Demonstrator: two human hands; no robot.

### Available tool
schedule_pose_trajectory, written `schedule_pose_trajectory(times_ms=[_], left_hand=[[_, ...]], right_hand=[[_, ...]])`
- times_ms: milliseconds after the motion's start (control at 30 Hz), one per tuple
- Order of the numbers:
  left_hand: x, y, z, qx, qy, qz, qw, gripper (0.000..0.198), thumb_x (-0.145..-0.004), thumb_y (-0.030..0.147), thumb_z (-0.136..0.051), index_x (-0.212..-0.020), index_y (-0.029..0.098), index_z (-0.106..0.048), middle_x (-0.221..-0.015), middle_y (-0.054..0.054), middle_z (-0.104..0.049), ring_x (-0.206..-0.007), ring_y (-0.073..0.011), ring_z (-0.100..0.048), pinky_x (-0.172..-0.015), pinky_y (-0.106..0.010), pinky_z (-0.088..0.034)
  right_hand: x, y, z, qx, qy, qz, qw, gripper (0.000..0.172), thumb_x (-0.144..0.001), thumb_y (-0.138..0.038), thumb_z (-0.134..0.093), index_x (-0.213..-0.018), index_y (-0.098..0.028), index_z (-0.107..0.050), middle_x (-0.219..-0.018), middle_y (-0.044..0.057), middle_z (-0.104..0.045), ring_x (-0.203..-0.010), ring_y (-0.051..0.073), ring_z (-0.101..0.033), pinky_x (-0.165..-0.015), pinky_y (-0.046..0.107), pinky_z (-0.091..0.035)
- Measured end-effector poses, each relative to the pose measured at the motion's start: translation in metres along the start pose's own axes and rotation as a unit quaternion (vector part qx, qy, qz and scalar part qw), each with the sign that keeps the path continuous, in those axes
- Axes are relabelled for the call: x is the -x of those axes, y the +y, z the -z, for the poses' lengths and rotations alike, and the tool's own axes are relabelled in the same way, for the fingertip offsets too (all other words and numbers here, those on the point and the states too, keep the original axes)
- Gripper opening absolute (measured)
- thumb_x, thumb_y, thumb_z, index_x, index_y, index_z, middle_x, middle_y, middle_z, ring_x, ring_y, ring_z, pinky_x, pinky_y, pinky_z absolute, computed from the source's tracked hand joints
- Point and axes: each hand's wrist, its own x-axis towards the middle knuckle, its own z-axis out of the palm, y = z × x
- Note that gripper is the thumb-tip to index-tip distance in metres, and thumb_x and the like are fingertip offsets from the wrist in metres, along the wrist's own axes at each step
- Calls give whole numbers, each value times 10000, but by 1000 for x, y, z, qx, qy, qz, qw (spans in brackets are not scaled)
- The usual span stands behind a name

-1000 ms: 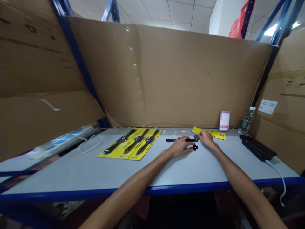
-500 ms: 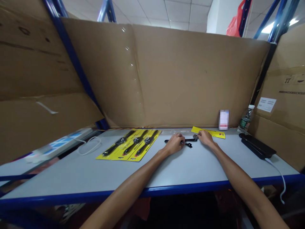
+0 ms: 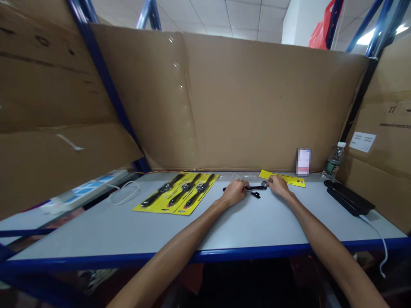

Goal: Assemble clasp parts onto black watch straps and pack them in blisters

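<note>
My left hand is closed around a long black wrench-like tool lying crosswise just above the table; its middle is hidden under my fingers. At the tool's right end, the fingers of my right hand are pinched together beside a small grey metal piece. Whether that piece is joined to the tool, I cannot tell. A small black part lies just below the tool, near my left fingertips. Behind my right hand rests a yellow card, partly covered by it.
Left of my hands lie 3 yellow blister cards with black tools. At right stand a phone, a water bottle and a black device with a white cable. A power strip sits left; cardboard walls the back.
The view has shifted slightly. Both hands stay at the tool, with only small finger movements; the left end of the tool shows less beside my left hand.
</note>
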Motion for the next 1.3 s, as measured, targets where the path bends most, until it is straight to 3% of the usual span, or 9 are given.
schedule_pose_trajectory(times_ms=[167,300,400,567,767,1200,1300], left_hand=[[-2,-11,0,-7,28,14,999,301,-873,133,-545,-1102,185,-733,-1045,-103,-713,-1055,-258,-621,-895,-341,-471],[-2,-21,-4,-32,-4,11,999,339,-893,317,-620,-1188,179,-712,-1115,-122,-689,-1072,-277,-623,-929,-362,-464],[-2,-23,-6,-36,-22,26,999,332,-918,386,-594,-1150,192,-732,-1076,-121,-697,-1029,-274,-641,-876,-349,-475],[-4,-21,-6,-27,-35,61,997,324,-890,389,-631,-1134,199,-726,-1054,-111,-716,-984,-268,-661,-818,-329,-480],[-6,-20,-7,-15,-52,101,993,364,-869,379,-669,-1177,185,-685,-1127,-121,-715,-1069,-284,-651,-841,-327,-476],[0,-12,6,-67,-19,67,995,195,-857,189,-585,-1027,222,-675,-1089,-92,-699,-1004,-247,-668,-798,-307,-481],[0,-12,6,-59,-20,64,996,163,-866,244,-616,-1011,221,-686,-1078,-87,-701,-996,-246,-669,-792,-305,-485]], right_hand=[[2,-2,3,6,-4,3,1000,207,-904,-225,-596,-1032,-206,-757,-1114,104,-754,-1056,237,-670,-800,257,-431],[2,-1,3,9,-4,6,1000,221,-906,-206,-583,-1044,-203,-755,-1120,102,-754,-1060,239,-675,-812,261,-436],[1,-1,2,12,0,5,1000,268,-905,-222,-591,-1127,-186,-737,-1152,121,-745,-1087,251,-671,-842,272,-443],[2,-2,2,8,14,11,1000,349,-920,-235,-566,-1235,-172,-704,-1192,123,-736,-1110,247,-665,-880,276,-455],[5,-4,3,0,19,59,998,387,-904,-126,-519,-1161,-275,-767,-1201,31,-744,-1148,190,-647,-937,233,-444],[-7,7,-4,-2,19,106,994,317,-887,-137,-542,-1015,-249,-810,-1067,41,-785,-1040,232,-692,-836,267,-475],[-9,9,-6,7,20,108,994,308,-893,-163,-550,-1034,-259,-806,-1073,39,-781,-1039,234,-688,-826,271,-474]])
